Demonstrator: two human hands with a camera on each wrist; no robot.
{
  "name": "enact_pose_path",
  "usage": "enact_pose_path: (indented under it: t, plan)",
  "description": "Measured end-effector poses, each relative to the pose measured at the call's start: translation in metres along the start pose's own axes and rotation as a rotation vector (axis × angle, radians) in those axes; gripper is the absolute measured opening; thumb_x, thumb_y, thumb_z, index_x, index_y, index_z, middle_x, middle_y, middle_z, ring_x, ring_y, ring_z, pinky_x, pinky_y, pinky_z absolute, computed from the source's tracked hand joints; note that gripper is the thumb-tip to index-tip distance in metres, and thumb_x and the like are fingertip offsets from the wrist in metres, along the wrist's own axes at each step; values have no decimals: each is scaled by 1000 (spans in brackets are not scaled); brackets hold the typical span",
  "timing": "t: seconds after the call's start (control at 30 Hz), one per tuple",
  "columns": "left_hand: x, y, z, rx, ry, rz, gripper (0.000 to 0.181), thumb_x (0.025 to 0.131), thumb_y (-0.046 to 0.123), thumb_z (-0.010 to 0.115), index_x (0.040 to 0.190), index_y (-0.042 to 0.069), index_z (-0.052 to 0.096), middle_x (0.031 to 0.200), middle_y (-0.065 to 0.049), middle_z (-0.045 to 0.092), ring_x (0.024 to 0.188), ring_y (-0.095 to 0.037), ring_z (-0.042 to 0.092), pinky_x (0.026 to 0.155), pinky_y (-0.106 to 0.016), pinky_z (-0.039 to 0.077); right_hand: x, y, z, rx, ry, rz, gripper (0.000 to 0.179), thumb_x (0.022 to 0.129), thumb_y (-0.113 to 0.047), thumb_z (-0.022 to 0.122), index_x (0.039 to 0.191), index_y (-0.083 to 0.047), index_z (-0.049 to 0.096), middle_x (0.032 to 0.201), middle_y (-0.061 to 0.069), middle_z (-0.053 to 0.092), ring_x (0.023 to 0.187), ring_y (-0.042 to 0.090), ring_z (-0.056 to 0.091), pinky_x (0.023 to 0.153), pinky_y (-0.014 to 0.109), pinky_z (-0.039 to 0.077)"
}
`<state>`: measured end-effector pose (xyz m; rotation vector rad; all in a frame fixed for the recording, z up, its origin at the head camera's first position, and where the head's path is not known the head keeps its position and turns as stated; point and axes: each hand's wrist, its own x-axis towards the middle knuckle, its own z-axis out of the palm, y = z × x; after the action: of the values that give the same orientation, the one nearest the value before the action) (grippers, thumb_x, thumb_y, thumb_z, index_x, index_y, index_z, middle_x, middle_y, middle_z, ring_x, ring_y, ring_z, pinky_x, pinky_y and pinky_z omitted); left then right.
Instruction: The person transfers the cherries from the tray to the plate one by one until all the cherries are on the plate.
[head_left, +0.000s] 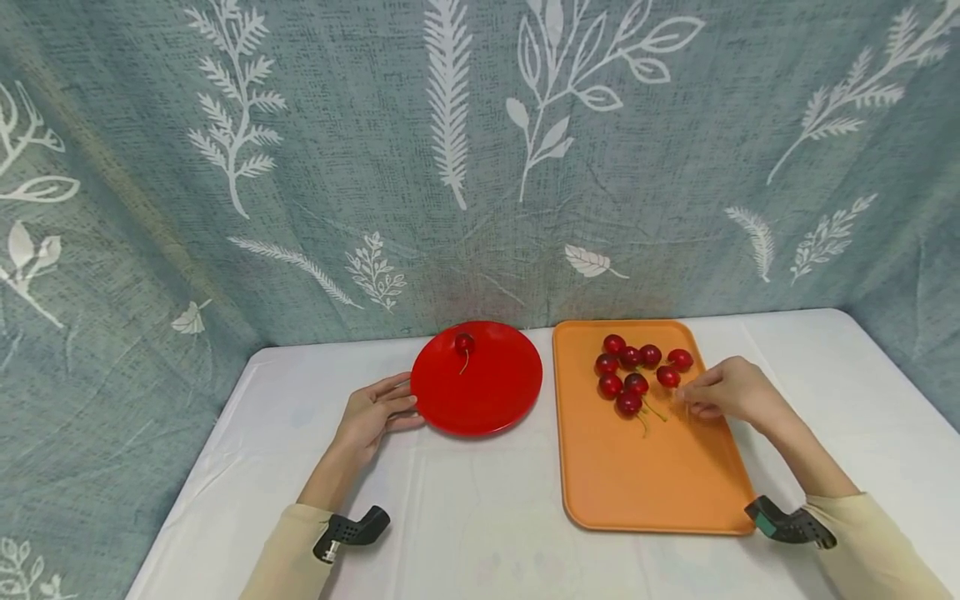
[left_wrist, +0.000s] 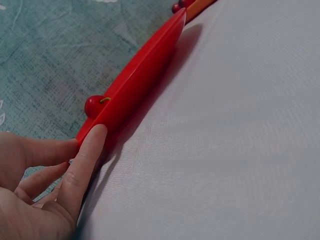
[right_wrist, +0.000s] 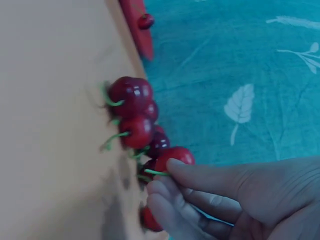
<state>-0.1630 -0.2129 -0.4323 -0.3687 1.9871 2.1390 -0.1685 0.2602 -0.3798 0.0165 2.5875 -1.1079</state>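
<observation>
My left hand [head_left: 375, 414] rests at the left rim of a round red plate [head_left: 480, 408]. Its fingers are mostly straight and spread, touching the edge from the side. One cherry [head_left: 465, 343] with a stem lies on the plate near the far rim. Over the right side of an orange tray [head_left: 637, 483], my right hand [head_left: 723, 390] pinches the thin green stem of a cherry [right_wrist: 177, 156] between thumb and finger. Several other dark red cherries [head_left: 610, 385] lie together in the tray's far half, some with stems pointing toward me. The right fingertips partly cover the pinched stem.
A white cloth [head_left: 480, 517] covers the table, with the plate and tray standing side by side near its far edge. Behind them hangs a blue-green curtain [head_left: 337, 167] with white leaf prints. Each wrist carries a black camera mount [head_left: 352, 533].
</observation>
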Motion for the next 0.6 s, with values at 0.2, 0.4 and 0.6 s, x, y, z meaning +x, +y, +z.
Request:
enact_pose_path:
  t: [0.2, 0.4, 0.6]
  plan:
    - [1, -1, 0, -5, -12, 1, 53, 95, -4, 57, 146, -3, 40, 138, -25, 51, 90, -16, 71, 77, -32, 60, 6, -12, -3, 123, 28, -57, 37, 93, -18, 68, 108, 17, 67, 86, 17, 74, 79, 26, 73, 75, 38, 62]
    - [-1, 1, 0, 7, -8, 1, 54, 95, -2, 57, 146, -4, 39, 141, -26, 49, 91, -15, 71, 77, -33, 60, 9, -33, 6, 312, 8, -98, 48, 94, -25, 68, 118, 16, 62, 94, 12, 74, 84, 19, 73, 83, 39, 59]
    - [-1, 1, -1, 2, -12, 7, 54, 96, -3, 56, 146, -5, 39, 141, -27, 48, 89, -15, 71, 77, -32, 60, 17, -52, 17, 464, -35, -160, 49, 94, -24, 67, 123, 16, 59, 95, 6, 74, 85, 16, 73, 86, 38, 58]
